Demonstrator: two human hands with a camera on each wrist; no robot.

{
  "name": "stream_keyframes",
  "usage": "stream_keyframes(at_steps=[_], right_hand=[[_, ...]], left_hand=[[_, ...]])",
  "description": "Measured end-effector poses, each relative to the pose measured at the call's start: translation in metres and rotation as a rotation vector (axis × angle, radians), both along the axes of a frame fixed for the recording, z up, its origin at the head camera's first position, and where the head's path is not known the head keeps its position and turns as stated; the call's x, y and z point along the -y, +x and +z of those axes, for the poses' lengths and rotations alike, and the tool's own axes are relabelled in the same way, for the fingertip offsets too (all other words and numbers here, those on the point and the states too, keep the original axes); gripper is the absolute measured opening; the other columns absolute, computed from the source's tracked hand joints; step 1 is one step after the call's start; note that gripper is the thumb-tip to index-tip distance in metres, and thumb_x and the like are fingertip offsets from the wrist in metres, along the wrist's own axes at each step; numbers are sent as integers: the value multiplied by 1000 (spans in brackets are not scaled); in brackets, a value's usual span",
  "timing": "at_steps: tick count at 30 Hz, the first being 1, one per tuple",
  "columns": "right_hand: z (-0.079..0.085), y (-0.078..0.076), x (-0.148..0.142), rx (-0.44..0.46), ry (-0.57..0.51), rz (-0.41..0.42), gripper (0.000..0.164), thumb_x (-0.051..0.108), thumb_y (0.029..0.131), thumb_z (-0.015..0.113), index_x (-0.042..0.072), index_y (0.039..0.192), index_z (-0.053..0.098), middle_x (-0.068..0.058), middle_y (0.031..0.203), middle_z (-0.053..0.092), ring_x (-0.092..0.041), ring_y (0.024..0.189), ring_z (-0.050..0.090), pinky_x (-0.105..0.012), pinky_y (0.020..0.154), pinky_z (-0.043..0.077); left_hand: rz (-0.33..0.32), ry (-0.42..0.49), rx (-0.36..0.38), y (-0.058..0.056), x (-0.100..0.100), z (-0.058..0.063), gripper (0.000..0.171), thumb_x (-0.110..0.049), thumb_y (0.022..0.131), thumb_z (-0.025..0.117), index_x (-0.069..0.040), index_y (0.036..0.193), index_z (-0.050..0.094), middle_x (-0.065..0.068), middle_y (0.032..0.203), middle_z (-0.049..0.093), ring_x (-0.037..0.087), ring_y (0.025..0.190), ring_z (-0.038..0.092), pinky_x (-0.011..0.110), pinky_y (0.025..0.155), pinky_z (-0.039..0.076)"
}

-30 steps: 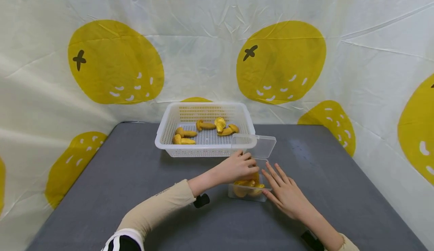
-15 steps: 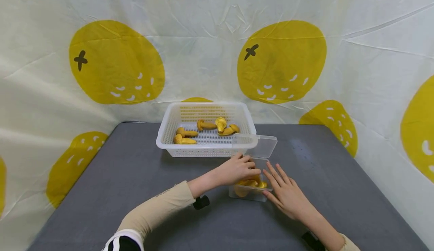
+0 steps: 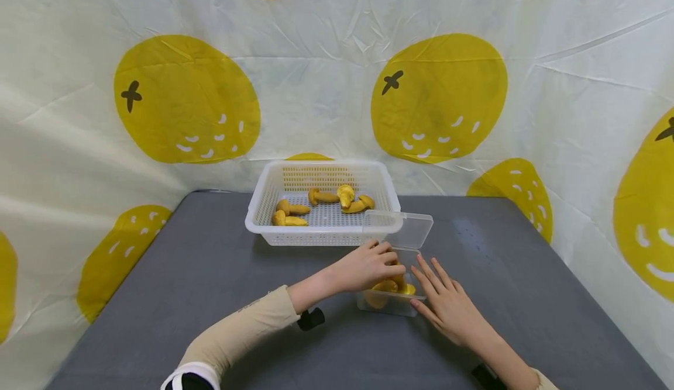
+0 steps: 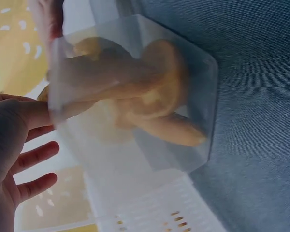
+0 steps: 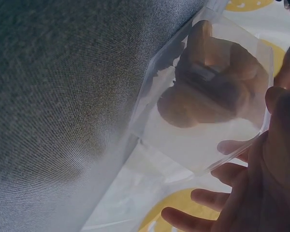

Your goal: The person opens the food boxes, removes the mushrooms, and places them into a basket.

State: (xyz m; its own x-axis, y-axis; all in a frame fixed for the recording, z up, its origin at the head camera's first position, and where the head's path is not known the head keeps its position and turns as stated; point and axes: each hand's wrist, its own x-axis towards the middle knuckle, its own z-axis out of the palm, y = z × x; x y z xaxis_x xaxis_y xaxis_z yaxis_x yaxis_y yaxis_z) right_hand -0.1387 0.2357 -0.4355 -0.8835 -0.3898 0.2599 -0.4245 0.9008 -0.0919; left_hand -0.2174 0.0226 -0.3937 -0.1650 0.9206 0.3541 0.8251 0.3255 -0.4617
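A clear plastic box (image 3: 387,305) with its lid (image 3: 413,230) raised holds several yellow-brown mushrooms (image 3: 387,286). My left hand (image 3: 368,267) reaches over its left side, thumb and forefinger at a mushroom (image 4: 140,84) inside; in the left wrist view the other fingers are spread outside the wall. The hand's back hides part of the contents from the head view. My right hand (image 3: 450,308) rests against the box's right side with fingers extended. In the right wrist view its fingertips (image 5: 227,146) lie along the rim.
Behind the box stands a white perforated basket (image 3: 310,238), with several more mushrooms (image 3: 289,220) in it. The lid overlaps the basket's front right corner in the head view. A dark grey table (image 3: 210,279) lies beneath, with a fruit-printed curtain (image 3: 316,97) behind.
The left hand stays over the box, its fingers shifting slightly among the mushrooms inside. The right hand keeps its place at the box's side. The head view shifts slightly.
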Motion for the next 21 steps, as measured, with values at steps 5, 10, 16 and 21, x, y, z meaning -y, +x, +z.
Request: stream_keyframes(at_steps=[5, 10, 16, 21], right_hand=[[1, 0, 1, 10, -5, -6, 59, 45, 89, 45, 13, 138, 33, -8, 149, 21, -31, 136, 19, -52, 89, 37], [0, 0, 0, 11, 11, -11, 60, 45, 89, 45, 14, 139, 32, -6, 149, 19, -31, 136, 19, -52, 89, 37], [0, 0, 1, 17, 10, -13, 60, 42, 88, 49, 15, 139, 32, -7, 149, 20, -33, 135, 21, -53, 89, 37], [1, 0, 1, 9, 1, -7, 60, 41, 88, 50, 13, 138, 33, -7, 150, 18, -32, 136, 18, -53, 90, 36]], left_hand=[[-8, 47, 24, 6, 7, 14, 17, -25, 88, 54, -29, 105, 55, -10, 100, 58, 9, 94, 49, 25, 83, 38], [-33, 103, 57, 11, 16, 29, 20, -22, 85, 60, -27, 105, 56, -8, 100, 57, 10, 95, 48, 26, 83, 37], [-41, 169, 31, 11, 29, 38, 24, -24, 80, 65, -25, 103, 57, -6, 96, 56, 12, 92, 49, 27, 82, 39], [-24, 232, 12, 10, 44, 44, 25, -24, 77, 69, -24, 100, 59, -6, 95, 56, 13, 93, 50, 27, 83, 41]])
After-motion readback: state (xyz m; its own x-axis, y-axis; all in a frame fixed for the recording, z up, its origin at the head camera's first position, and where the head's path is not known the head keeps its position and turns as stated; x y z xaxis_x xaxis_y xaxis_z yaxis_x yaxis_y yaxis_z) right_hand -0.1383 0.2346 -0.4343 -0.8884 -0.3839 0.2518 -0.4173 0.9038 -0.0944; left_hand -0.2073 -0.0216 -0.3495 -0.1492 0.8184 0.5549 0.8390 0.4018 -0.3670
